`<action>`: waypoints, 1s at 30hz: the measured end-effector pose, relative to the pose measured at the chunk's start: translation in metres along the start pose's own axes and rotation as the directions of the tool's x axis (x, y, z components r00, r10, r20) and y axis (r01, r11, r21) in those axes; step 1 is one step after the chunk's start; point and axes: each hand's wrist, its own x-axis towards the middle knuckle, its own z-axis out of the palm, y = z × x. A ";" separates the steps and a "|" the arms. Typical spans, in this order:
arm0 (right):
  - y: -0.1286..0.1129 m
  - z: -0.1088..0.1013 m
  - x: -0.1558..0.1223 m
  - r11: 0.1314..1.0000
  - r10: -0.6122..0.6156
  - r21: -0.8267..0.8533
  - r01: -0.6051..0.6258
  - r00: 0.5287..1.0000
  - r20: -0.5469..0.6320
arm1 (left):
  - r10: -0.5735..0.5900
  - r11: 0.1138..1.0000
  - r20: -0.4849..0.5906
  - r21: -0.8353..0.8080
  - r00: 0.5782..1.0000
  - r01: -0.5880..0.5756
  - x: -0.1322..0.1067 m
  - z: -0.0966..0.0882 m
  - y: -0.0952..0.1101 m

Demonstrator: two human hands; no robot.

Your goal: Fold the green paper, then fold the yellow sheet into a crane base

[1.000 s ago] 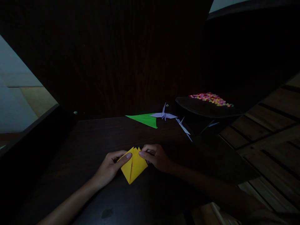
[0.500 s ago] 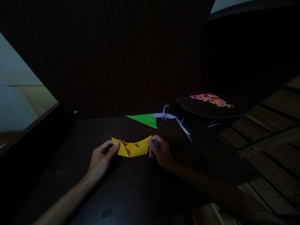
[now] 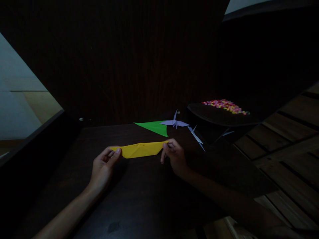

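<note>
A folded yellow paper boat (image 3: 141, 150) is stretched between my two hands, above the dark wooden surface. My left hand (image 3: 103, 166) pinches its left tip between thumb and fingers. At the other end, my right hand (image 3: 174, 156) grips the right tip, thumb on the near side. The boat looks long and flattened, with a small crease peak at the middle of its top edge. Behind it lies a folded green paper (image 3: 156, 127). A lilac paper crane (image 3: 175, 123) touches the green paper's right side.
A second, pale paper crane (image 3: 195, 135) lies to the right of the lilac one. On a rounded dark shelf (image 3: 199, 109) sits a heap of small colourful pieces (image 3: 225, 105). A dark panel (image 3: 139, 59) rises behind, and a raised edge (image 3: 32, 132) runs along the left.
My hands have moved apart and pulled the yellow boat's ends outward. Its open folds have drawn into a longer, flatter strip, raised slightly.
</note>
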 end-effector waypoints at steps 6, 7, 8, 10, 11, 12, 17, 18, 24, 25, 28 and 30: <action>0.000 -0.001 0.001 0.999 0.033 -0.021 -0.033 0.999 -0.032 | -0.087 0.996 0.012 -0.027 0.996 0.087 -0.002 0.000 0.003; 0.000 -0.001 0.000 0.999 0.042 -0.019 -0.043 0.999 -0.035 | -0.101 0.994 0.016 -0.033 0.995 0.101 -0.002 0.000 0.003; 0.000 -0.001 0.000 0.999 0.051 -0.011 -0.051 0.998 -0.041 | -0.112 0.993 0.018 -0.036 0.994 0.113 -0.003 0.000 0.004; 0.002 -0.001 0.001 0.997 0.074 0.020 -0.073 0.996 -0.056 | -0.131 0.990 0.018 -0.041 0.991 0.132 -0.003 0.001 0.004; 0.004 -0.001 0.003 0.995 0.094 0.039 -0.092 0.994 -0.063 | -0.140 0.989 0.019 -0.046 0.990 0.141 -0.003 0.002 0.004; 0.005 -0.002 0.004 0.992 0.119 0.060 -0.115 0.990 -0.072 | -0.149 0.987 0.024 -0.056 0.989 0.150 -0.004 0.003 0.004; 0.009 -0.008 0.017 0.962 0.229 0.175 -0.209 0.968 -0.103 | -0.213 0.964 0.156 -0.126 0.965 0.233 -0.004 0.003 0.006; 0.009 -0.009 0.019 0.958 0.237 0.192 -0.214 0.966 -0.105 | -0.229 0.958 0.199 -0.126 0.953 0.257 -0.004 0.003 0.006; 0.004 -0.007 0.018 0.956 0.273 0.120 -0.269 0.962 -0.026 | -0.355 0.915 0.539 0.030 0.764 0.403 -0.006 -0.004 0.007; 0.004 -0.004 0.015 0.957 0.276 0.089 -0.275 0.961 0.003 | -0.383 0.905 0.589 0.087 0.712 0.416 -0.007 -0.004 0.007; 0.005 0.004 0.004 0.958 0.276 0.047 -0.281 0.956 0.098 | -0.456 0.883 0.679 0.265 0.575 0.387 -0.012 -0.002 0.006; 0.006 0.009 -0.003 0.961 0.266 0.024 -0.276 0.945 0.189 | -0.465 0.884 0.702 0.337 0.539 0.323 -0.015 0.001 0.003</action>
